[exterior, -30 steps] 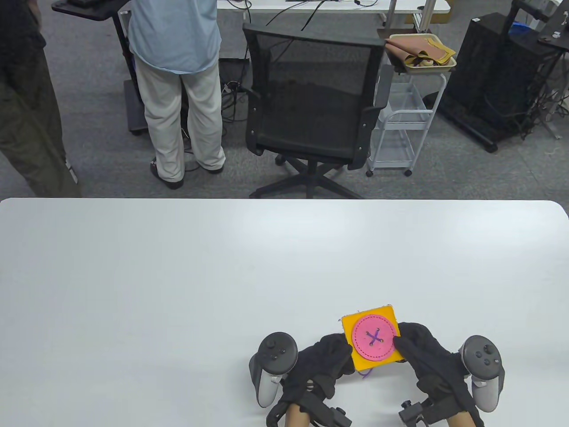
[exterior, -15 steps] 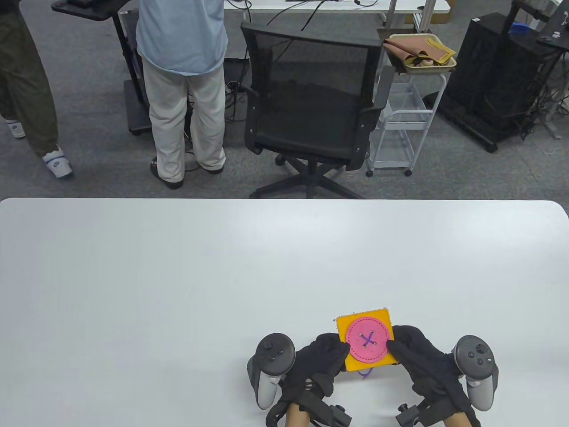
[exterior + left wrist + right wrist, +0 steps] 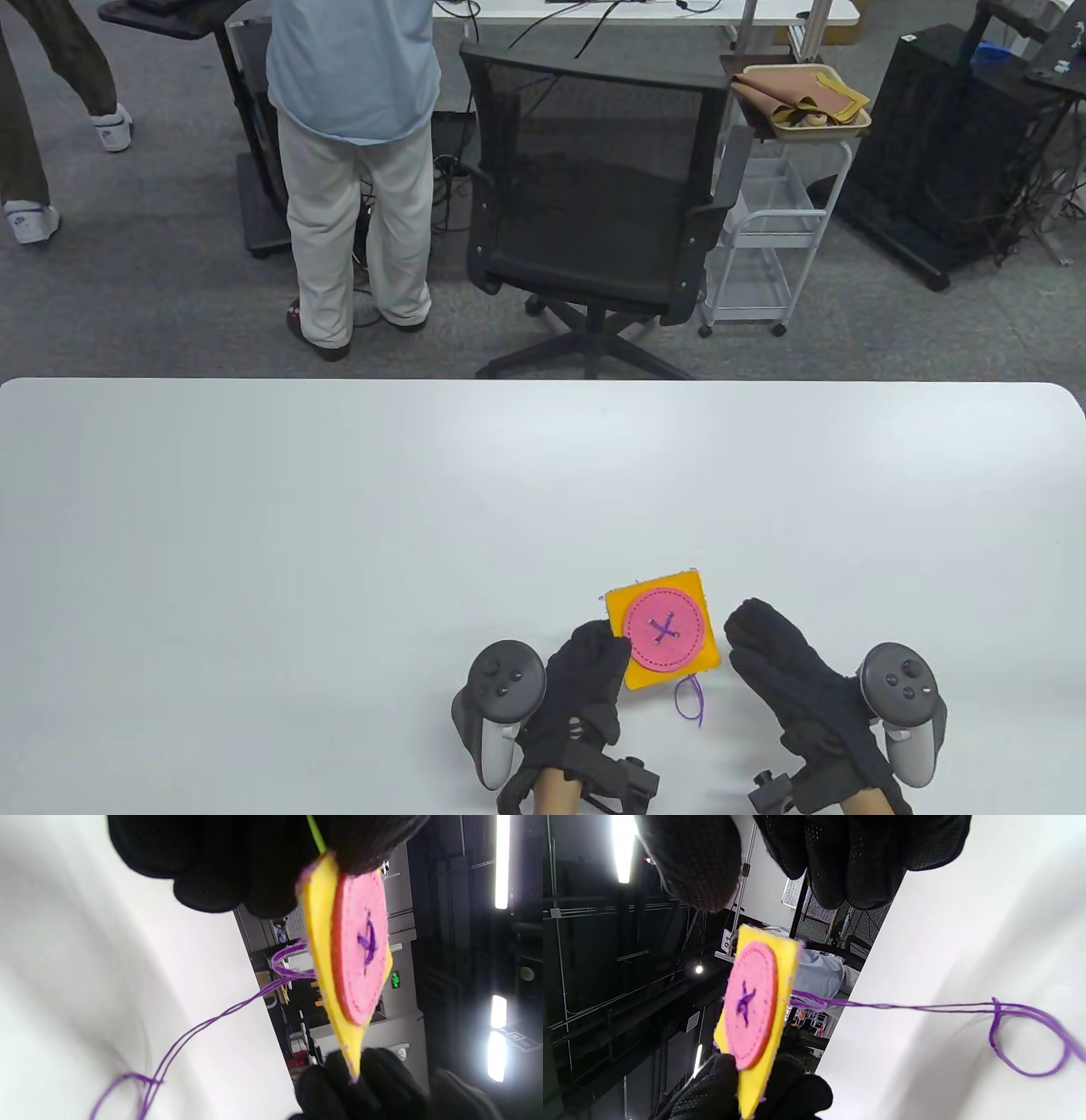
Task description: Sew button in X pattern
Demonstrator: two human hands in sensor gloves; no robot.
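A yellow felt square (image 3: 626,603) with a pink button (image 3: 663,632) sewn on by a purple X stitch is held just above the white table. My left hand (image 3: 612,643) pinches the square's left edge. The left wrist view shows the felt (image 3: 318,942) and button (image 3: 360,942) edge-on under my fingers (image 3: 237,866). My right hand (image 3: 747,628) is open just right of the square and does not touch it. Loose purple thread (image 3: 691,700) hangs from the back of the felt and loops on the table (image 3: 1031,1043).
The white table (image 3: 339,526) stretches wide to the left and beyond the hands. Behind its far edge stand a black office chair (image 3: 594,195), a person (image 3: 352,170) and a white cart with a tray (image 3: 797,110).
My right hand has let go of the square's right edge. My left hand has carried the square to the left and a little away from me, and the thread tail now shows more.
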